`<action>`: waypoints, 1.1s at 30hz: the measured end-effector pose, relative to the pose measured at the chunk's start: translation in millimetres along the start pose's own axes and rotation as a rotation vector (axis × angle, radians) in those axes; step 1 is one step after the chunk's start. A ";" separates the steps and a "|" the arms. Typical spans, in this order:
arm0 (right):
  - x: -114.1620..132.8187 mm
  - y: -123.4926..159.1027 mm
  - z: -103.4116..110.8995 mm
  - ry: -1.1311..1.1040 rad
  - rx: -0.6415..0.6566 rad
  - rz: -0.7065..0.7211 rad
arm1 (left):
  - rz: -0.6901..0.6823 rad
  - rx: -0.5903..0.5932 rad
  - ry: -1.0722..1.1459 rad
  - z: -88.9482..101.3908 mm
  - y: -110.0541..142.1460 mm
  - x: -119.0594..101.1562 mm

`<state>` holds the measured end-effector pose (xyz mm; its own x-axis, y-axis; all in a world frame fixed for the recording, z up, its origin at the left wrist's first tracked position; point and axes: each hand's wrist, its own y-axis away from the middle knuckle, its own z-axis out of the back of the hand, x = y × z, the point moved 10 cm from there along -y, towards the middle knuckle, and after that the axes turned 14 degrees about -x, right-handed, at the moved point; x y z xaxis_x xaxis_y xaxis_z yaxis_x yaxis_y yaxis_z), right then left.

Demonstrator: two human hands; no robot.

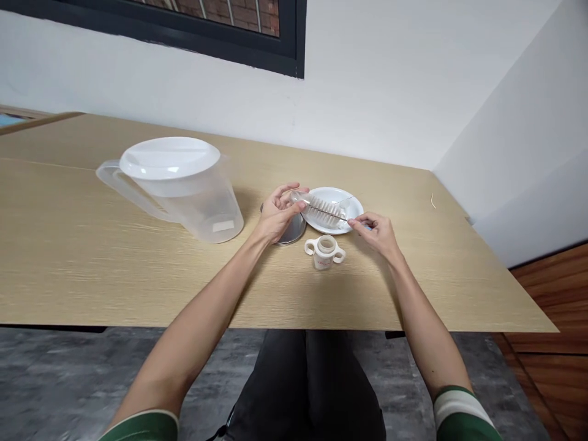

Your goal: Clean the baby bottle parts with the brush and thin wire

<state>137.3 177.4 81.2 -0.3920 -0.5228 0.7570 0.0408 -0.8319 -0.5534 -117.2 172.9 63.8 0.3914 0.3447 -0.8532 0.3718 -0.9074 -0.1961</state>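
Wooden table (138, 282), pale bristled brush (324, 211), thin wire stem (340, 217)

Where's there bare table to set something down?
There's bare wood between the pitcher and the table's near edge, and right of the right hand, short of the thin white strand. It's crowded around the left hand, plate and two-handled cup.

1 brush (325, 211) | pale bristles, thin dark stem | held slanted | over white plate (314, 226)

White bowl (315, 225), green-and-white sleeve (462, 407)
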 end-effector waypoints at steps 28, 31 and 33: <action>18.9 1.2 10.2 0.040 -0.111 0.240 | -0.102 -0.052 -0.072 14.5 -9.9 -6.0; 14.8 -0.7 10.1 0.020 -0.103 0.171 | -0.111 -0.020 -0.101 12.7 -9.7 -5.5; 12.1 -0.9 8.5 0.017 -0.082 0.124 | -0.105 0.003 -0.114 11.0 -8.9 -4.7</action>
<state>140.3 170.3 93.8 -0.4039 -0.6167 0.6756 0.0146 -0.7428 -0.6693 -131.6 176.7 64.3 0.2527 0.4084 -0.8771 0.4034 -0.8685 -0.2882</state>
